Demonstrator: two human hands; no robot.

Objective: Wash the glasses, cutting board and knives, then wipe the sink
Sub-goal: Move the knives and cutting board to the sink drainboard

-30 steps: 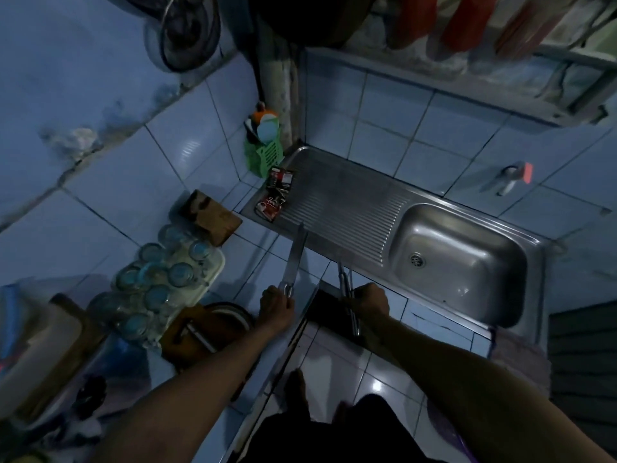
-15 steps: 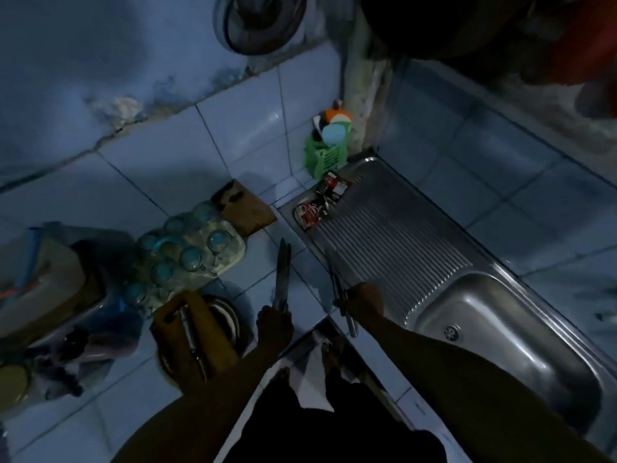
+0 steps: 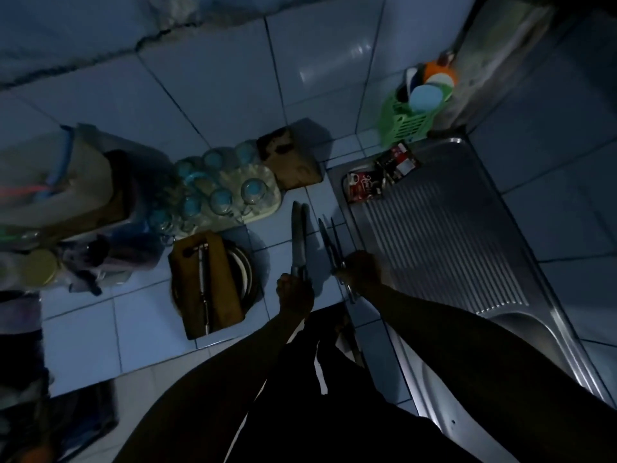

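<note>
Over the tiled worktop [image 3: 140, 332], the left hand [image 3: 295, 292] grips one knife [image 3: 297, 235] and the right hand [image 3: 362, 270] grips two thin knives [image 3: 329, 243], beside the steel sink [image 3: 450, 235], glasses [image 3: 220, 192] and cutting board [image 3: 208, 282] nearby.

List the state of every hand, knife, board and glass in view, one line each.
Left hand: grips a broad-bladed steel knife, blade pointing away.
Right hand: holds thin metal utensils, exact kind unclear.
Brown wooden cutting board: lying across a round dish, a slim knife on top.
Clear drinking glasses: grouped on a pale tray.
</note>
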